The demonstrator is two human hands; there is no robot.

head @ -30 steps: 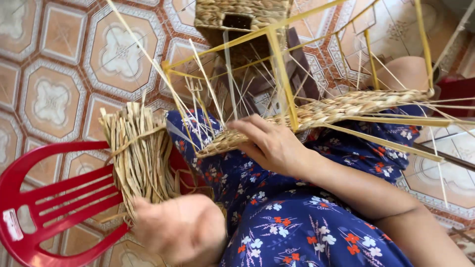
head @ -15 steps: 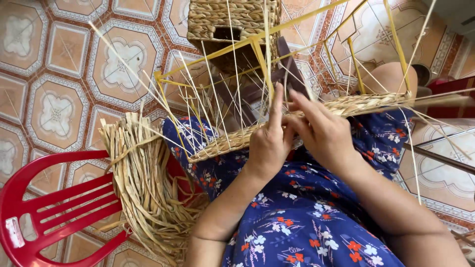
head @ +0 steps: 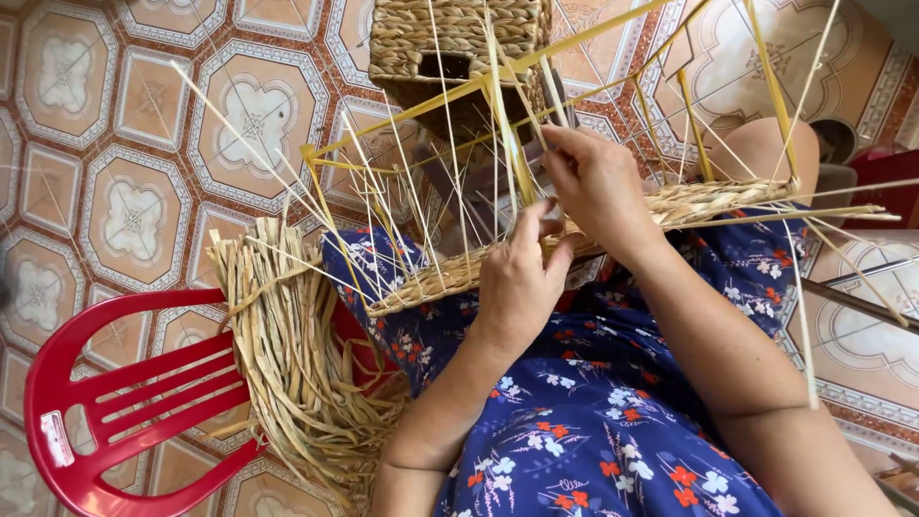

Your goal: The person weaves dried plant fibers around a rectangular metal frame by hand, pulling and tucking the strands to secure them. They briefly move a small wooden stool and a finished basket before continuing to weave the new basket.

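A half-woven basket [head: 450, 273] on a yellow wire frame [head: 402, 120] rests on my lap, with thin pale stakes sticking up from its woven straw rim. My left hand [head: 517, 282] pinches a straw strand at the rim's middle. Just above it, my right hand [head: 598, 182] grips a strand among the upright stakes. The two hands almost touch. I wear a blue flowered dress [head: 593, 421].
A bundle of dried straw strands [head: 287, 345] lies over a red plastic chair [head: 105, 402] at my left. A finished woven basket [head: 459, 38] stands on the patterned tile floor [head: 115, 144] beyond the frame. A dark metal bar [head: 852, 302] runs at right.
My left hand left the straw bundle by the chair and came up to the basket rim. Both hands then moved higher along the stakes, the right one uppermost.
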